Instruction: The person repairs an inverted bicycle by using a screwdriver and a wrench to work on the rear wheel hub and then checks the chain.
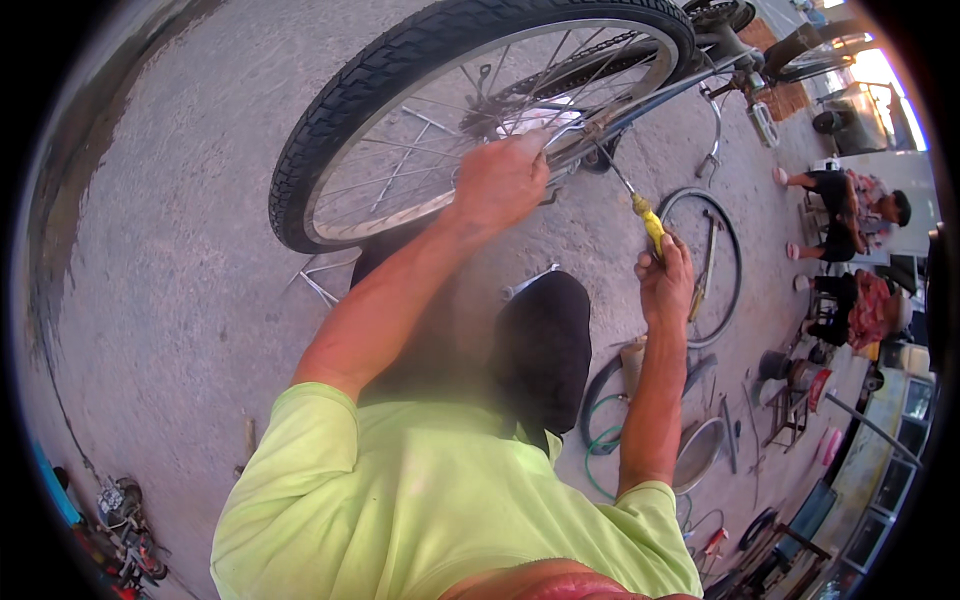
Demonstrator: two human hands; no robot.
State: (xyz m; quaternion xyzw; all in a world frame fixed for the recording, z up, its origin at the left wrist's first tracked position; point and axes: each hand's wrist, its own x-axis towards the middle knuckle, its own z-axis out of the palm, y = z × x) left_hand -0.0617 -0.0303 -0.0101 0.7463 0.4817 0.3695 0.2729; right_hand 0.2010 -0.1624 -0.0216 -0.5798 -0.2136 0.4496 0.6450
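The bicycle's wheel [334, 118], with a black tyre and silver spokes, fills the upper middle, beside the chain and frame [640, 107]. My left hand [500, 180] is closed at the wheel's near side, by the hub; what its fingers grip is hidden. My right hand [668, 275] is closed on a yellow-handled screwdriver [650, 222], whose thin metal shaft reaches up-left to the frame near my left hand. A pale cloth shows behind the spokes, and a spanner [525, 283] lies on the concrete beside my knee.
Loose tyres or tubes [737, 262], a metal basin [697, 457], a green hose and scattered tools lie on the floor [170, 250] at right. Two seated people [850, 210] are farther right, near a small vehicle [855, 115]. Bike parts [130, 530] are at lower left.
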